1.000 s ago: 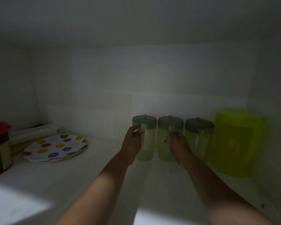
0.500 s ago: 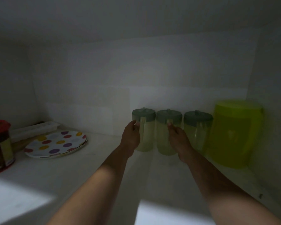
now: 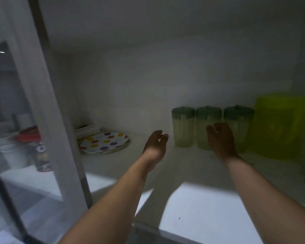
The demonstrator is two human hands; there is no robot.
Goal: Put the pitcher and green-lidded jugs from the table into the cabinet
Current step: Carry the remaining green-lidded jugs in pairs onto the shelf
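Note:
Three green-lidded jugs stand side by side at the back of the dim cabinet shelf: the left jug, the middle jug and the right jug. A larger lime-green pitcher stands to their right against the side wall. My left hand hovers just left of the left jug, fingers loosely curled and apart, holding nothing. My right hand is in front of the middle and right jugs, fingers apart and empty, hiding their lower parts.
A polka-dot plate lies on the shelf at the left, with a white tray behind it. The glass cabinet door hangs open at the left; blurred containers show through it.
Both hands have let go of the left and middle jugs and drawn back toward me. My view has pulled back and shifted left, so the cabinet door now shows.

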